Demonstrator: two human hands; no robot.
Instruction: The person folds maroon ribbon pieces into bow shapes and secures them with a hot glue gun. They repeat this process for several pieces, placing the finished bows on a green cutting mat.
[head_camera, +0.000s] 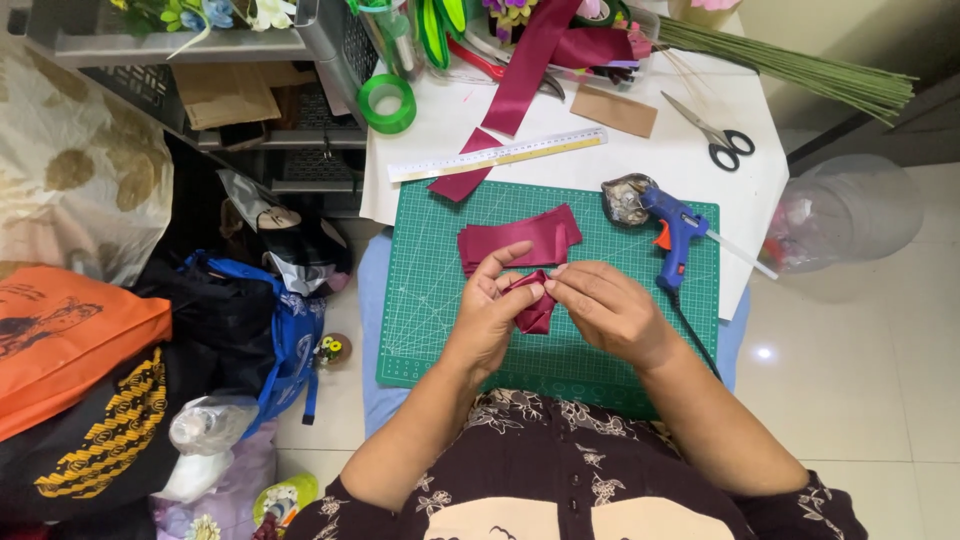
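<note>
Two hands meet over the middle of the green cutting mat (440, 300), and both pinch one folded piece of burgundy ribbon (534, 305) between them. The left hand (490, 315) has its thumb and fingers pressed on the fold's left side; the right hand (605, 310) closes its fingertips on the right side. The piece is held just above the mat, its lower end hanging toward the surface.

Just beyond the hands, a small stack of cut ribbon pieces (520, 240) lies flat on the mat; there seem to be three or four, but they overlap too closely to count. One long burgundy ribbon strip (515, 95) runs from the top clutter down across the white table (680, 160) to the mat's upper edge.

One blue glue gun (675, 235) rests at the mat's right side, nozzle toward a dark lump just beside it. One ruler (497, 155) lies above the mat, one pair of scissors (715, 135) to the right, and one green tape roll (387, 103) at the table's left corner. One bundle of green stems (800, 70) lies at the upper right.

As for containers, one clear plastic jar (850, 215) stands on the floor to the right, its contents blurred. On the left, an orange bag (70, 340) and a blue bag (290, 340) sit among dark ones.
</note>
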